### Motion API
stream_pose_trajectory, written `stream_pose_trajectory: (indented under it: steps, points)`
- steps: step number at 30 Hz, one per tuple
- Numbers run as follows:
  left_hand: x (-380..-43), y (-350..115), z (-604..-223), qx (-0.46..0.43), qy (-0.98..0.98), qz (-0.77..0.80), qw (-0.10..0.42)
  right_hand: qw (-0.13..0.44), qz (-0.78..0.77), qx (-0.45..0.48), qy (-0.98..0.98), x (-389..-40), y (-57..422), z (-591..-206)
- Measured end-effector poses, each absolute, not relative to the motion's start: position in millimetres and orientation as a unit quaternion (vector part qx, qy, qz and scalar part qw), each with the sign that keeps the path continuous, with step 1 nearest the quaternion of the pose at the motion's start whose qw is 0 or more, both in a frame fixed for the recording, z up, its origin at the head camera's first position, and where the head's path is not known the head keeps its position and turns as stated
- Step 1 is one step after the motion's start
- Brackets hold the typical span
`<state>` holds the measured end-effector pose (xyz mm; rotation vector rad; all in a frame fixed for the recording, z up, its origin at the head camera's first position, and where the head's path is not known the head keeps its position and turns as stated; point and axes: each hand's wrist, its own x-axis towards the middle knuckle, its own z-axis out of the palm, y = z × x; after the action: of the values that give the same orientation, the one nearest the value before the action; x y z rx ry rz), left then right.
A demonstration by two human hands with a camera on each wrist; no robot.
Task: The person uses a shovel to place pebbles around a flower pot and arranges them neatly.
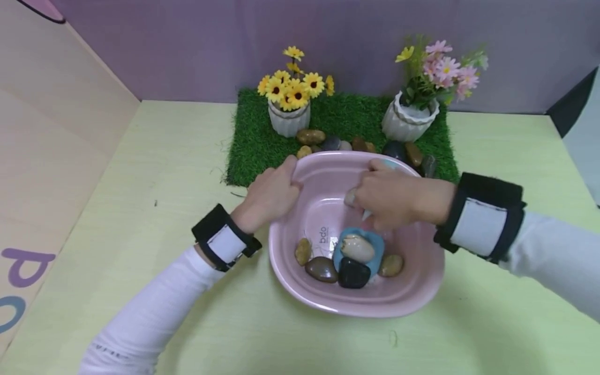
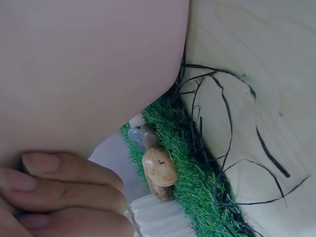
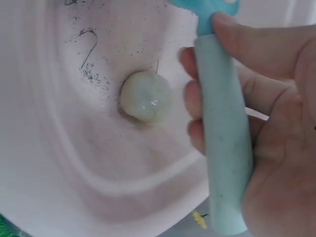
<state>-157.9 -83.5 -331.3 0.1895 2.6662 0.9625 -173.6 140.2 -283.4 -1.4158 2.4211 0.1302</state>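
A pink basin (image 1: 328, 308) holds several smooth stones near its front side. My left hand (image 1: 274, 194) grips its far left rim, and the left wrist view shows curled fingers (image 2: 69, 190) against the outer wall. Inside the basin, my right hand (image 1: 386, 195) holds a toy shovel by its pale green handle (image 3: 222, 133). The shovel's blue blade (image 1: 378, 245) points toward the front, with a cream stone (image 1: 357, 248) and a black stone (image 1: 354, 273) over it. Beside it lie a brown stone (image 1: 321, 269) and tan stones. A round pale stone (image 3: 145, 96) sits near my right fingers.
Behind the basin lies a green artificial grass mat (image 1: 253, 140) with a row of stones (image 1: 311, 137). On it stand a white pot of yellow flowers (image 1: 289, 119) and another white pot (image 1: 407, 122) of pink flowers. A purple wall (image 1: 187, 52) rises behind the table (image 1: 178, 151).
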Motion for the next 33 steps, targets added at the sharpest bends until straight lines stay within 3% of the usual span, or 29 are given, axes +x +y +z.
stream_pose_trajectory:
  steps: [5,16,33]
  points:
    - [-159,-84,-331,0.067,0.931,0.328,0.147,0.148,0.054,-0.518,0.841,-170,135,-279]
    - [-159,-83,-331,0.067,0.932,0.325,0.144,0.246,0.046,-0.489,0.836,-180,132,-270]
    - [-158,-84,-331,0.062,0.934,0.320,0.149,0.330,-0.042,-0.450,0.829,-188,146,-275]
